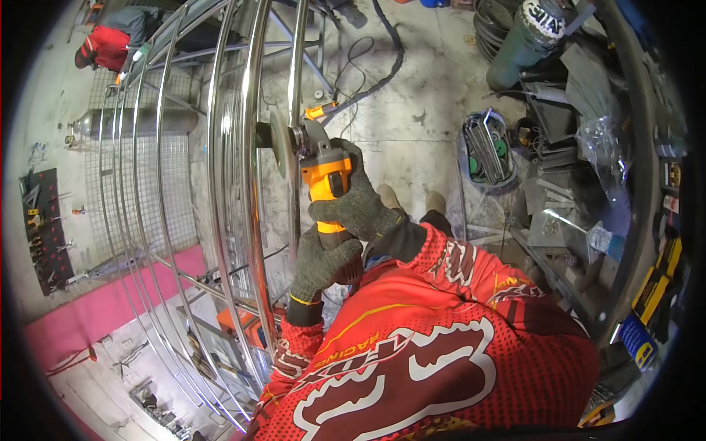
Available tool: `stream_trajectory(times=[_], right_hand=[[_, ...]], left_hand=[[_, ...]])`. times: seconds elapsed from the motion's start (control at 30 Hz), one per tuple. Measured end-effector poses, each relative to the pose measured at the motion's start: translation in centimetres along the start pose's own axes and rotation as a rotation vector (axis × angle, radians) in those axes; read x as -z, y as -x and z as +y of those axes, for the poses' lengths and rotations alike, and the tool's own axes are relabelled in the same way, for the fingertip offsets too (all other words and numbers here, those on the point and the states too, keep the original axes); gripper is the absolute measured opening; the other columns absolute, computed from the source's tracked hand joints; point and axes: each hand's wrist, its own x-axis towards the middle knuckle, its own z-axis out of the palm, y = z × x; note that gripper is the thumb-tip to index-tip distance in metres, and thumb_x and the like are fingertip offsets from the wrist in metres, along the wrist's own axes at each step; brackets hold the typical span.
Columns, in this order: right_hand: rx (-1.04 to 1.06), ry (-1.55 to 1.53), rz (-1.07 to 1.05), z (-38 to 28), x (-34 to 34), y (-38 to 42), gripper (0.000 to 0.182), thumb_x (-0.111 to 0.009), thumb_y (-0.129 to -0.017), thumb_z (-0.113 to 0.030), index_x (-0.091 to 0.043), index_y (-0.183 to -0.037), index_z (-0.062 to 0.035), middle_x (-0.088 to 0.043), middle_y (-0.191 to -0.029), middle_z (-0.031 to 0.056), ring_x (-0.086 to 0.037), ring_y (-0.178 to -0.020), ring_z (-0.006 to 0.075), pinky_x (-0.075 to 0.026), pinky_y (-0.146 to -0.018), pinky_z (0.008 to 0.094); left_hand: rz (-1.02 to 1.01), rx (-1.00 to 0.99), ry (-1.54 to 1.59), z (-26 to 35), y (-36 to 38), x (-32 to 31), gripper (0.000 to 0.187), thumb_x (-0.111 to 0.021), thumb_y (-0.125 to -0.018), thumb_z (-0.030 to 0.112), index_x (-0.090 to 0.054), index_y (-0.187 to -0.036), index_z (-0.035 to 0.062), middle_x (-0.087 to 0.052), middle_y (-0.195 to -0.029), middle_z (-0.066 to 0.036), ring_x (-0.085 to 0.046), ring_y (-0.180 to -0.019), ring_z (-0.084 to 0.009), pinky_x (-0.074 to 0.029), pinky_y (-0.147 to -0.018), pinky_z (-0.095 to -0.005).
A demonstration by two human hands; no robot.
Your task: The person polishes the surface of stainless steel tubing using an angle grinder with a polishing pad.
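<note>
A yellow-and-black angle grinder (326, 180) is held in both of my grey-gloved hands. My right hand (362, 200) wraps around its body close to the head and guard. Lower down, my left hand (323, 266) is closed around the rear handle end. The grinder's disc (280, 143), seen nearly edge-on, sits among the upright shiny metal tubes (254, 95) of a large curved frame. Its edge overlaps the nearest tubes in this view. Red patterned sleeves cover both my arms.
Another person (109, 48) in red bends at the far left. A grey gas cylinder (136, 121) lies behind the frame; a green cylinder (526, 45) stands upper right. A bucket (487, 151) holds rods and discs. A black cable (390, 73) crosses the floor near a yellow tool (321, 111).
</note>
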Motion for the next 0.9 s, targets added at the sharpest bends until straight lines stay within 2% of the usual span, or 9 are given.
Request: stream_trajectory(times=[0.1, 0.17, 0.3, 0.37, 0.57, 0.77, 0.9], right_hand=[[-0.018, 0.099, 0.046, 0.7, 0.4, -0.2, 0.105, -0.084, -0.067, -0.006, -0.021, -0.151, -0.0101, -0.049, -0.127, 0.0108, -0.054, -0.113, 0.0238, -0.051, -0.096, 0.0407], [-0.012, 0.177, 0.105, 1.0, 0.5, -0.3, 0.102, -0.082, -0.068, 0.000, -0.021, -0.148, -0.0121, -0.051, -0.124, 0.0076, -0.056, -0.106, 0.0193, -0.053, -0.089, 0.0370], [-0.031, 0.155, 0.106, 1.3, 0.7, -0.3, 0.102, -0.083, -0.068, -0.001, -0.021, -0.148, -0.0122, -0.051, -0.124, 0.0077, -0.056, -0.106, 0.0195, -0.053, -0.090, 0.0373], [-0.016, 0.114, 0.086, 1.0, 0.4, -0.1, 0.102, -0.084, -0.067, -0.006, -0.023, -0.149, -0.0098, -0.048, -0.127, 0.0118, -0.054, -0.114, 0.0245, -0.051, -0.096, 0.0412], [-0.028, -0.014, -0.014, -1.7, -1.0, 0.5, 0.102, -0.085, -0.066, -0.007, -0.024, -0.148, -0.0116, -0.047, -0.127, 0.0100, -0.054, -0.113, 0.0225, -0.052, -0.095, 0.0394], [0.059, 0.041, -0.036, -1.0, -1.0, 0.5, 0.102, -0.086, -0.066, -0.009, -0.024, -0.147, -0.0122, -0.048, -0.126, 0.0092, -0.055, -0.111, 0.0224, -0.052, -0.094, 0.0399], [-0.013, 0.038, 0.019, -0.6, -0.7, 0.5, 0.102, -0.086, -0.066, -0.008, -0.025, -0.147, -0.0127, -0.049, -0.125, 0.0089, -0.055, -0.110, 0.0219, -0.052, -0.094, 0.0394]], left_hand=[[-0.010, 0.047, 0.019, -0.1, -0.2, -0.1, 0.038, -0.078, -0.082, 0.019, -0.066, -0.112, -0.0003, -0.073, -0.096, -0.007, -0.070, -0.081, -0.0168, -0.056, -0.073, -0.0325], [-0.030, 0.045, 0.031, -1.1, -0.6, -0.1, 0.032, -0.076, -0.084, 0.017, -0.064, -0.109, 0.0005, -0.070, -0.091, -0.006, -0.068, -0.077, -0.0161, -0.056, -0.068, -0.0323], [-0.009, 0.080, 0.030, -1.0, -0.4, -0.4, 0.031, -0.075, -0.083, 0.016, -0.065, -0.108, 0.0005, -0.070, -0.089, -0.005, -0.068, -0.076, -0.0161, -0.056, -0.067, -0.0321], [-0.005, 0.076, 0.022, -1.2, -0.3, -0.3, 0.030, -0.075, -0.084, 0.016, -0.065, -0.108, 0.0007, -0.070, -0.090, -0.005, -0.068, -0.077, -0.0158, -0.056, -0.068, -0.0315], [0.041, 0.005, -0.030, 0.2, 1.0, -0.2, 0.034, -0.078, -0.080, 0.014, -0.066, -0.108, -0.0005, -0.072, -0.093, -0.007, -0.071, -0.080, -0.0166, -0.057, -0.071, -0.0321], [0.079, -0.065, 0.007, 1.2, 1.6, -0.9, 0.034, -0.079, -0.081, 0.016, -0.067, -0.108, -0.0007, -0.073, -0.093, -0.007, -0.071, -0.080, -0.0162, -0.057, -0.072, -0.0312], [0.037, 0.030, -0.043, 0.1, 1.0, 0.0, 0.035, -0.079, -0.081, 0.017, -0.067, -0.108, -0.0006, -0.073, -0.095, -0.008, -0.071, -0.081, -0.0162, -0.057, -0.072, -0.0317]])
